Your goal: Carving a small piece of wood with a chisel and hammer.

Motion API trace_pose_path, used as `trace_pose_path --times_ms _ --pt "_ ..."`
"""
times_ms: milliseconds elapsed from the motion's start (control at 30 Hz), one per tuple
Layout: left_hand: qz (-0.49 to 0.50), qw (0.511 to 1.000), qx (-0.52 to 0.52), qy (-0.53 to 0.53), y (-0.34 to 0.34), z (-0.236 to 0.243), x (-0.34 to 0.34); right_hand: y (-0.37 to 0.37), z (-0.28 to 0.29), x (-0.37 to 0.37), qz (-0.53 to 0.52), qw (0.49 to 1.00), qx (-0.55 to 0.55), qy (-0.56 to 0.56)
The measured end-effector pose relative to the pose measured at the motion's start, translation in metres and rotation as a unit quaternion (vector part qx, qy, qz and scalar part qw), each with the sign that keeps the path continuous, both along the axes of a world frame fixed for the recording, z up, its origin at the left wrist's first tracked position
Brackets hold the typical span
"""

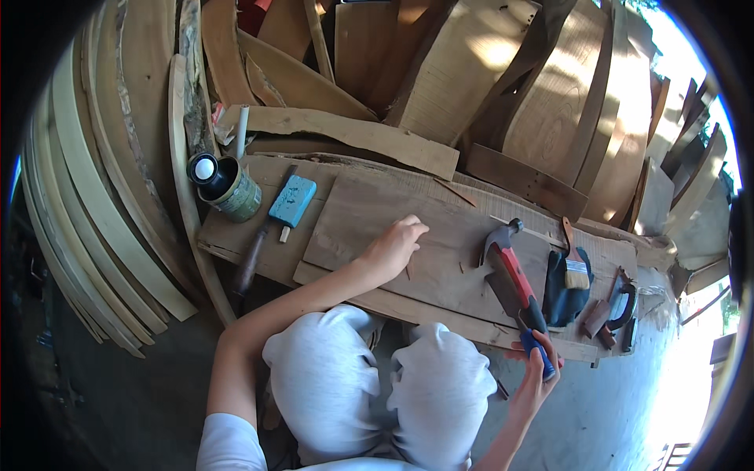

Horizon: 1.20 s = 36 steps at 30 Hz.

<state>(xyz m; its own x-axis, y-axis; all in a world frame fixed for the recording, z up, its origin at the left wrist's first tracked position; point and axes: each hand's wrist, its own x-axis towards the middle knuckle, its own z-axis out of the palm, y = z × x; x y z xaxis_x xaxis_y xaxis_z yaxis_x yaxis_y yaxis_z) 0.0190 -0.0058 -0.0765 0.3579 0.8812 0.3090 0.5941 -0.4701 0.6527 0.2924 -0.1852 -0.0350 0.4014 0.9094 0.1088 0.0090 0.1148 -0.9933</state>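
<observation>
My right hand (539, 363) is wrapped round the blue-ended grip of a claw hammer (512, 271). The hammer's metal head points away from me, over the right part of a brown wooden board (369, 212). Above the middle of that board is my left hand (399, 247), its fingers curled together; whatever is between them, if anything, is hidden. Thin wood slivers (409, 269) lie on the board close to this hand. The board rests on a paler plank (440, 311) in front of my knees.
Left of the board are a blue block (292, 200), a dark-handled tool (250, 263) and a green can (239, 196) holding a dark container. A paintbrush (576, 271) on dark cloth (561, 302) and a hand plane (620, 310) sit right. Wooden boards (471, 71) lean behind; curved planks (102, 188) stand left.
</observation>
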Motion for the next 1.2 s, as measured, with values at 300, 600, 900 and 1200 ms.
trace_pose_path --times_ms 300,600,900,1200 --pt "0.089 0.989 -0.052 0.110 0.001 0.011 -0.042 0.001 -0.001 0.008 0.000 1.000 -0.003 0.017" --pt "-0.053 0.978 -0.170 0.108 -0.008 0.033 -0.068 -0.001 0.001 0.000 0.011 1.000 0.002 0.000" --pt "-0.046 0.987 -0.140 0.060 -0.022 0.031 -0.066 0.000 0.001 -0.002 0.009 0.999 0.012 -0.036" --pt "-0.098 0.985 -0.115 -0.079 -0.028 0.023 -0.027 0.000 0.011 -0.005 -0.038 0.998 0.025 -0.040"
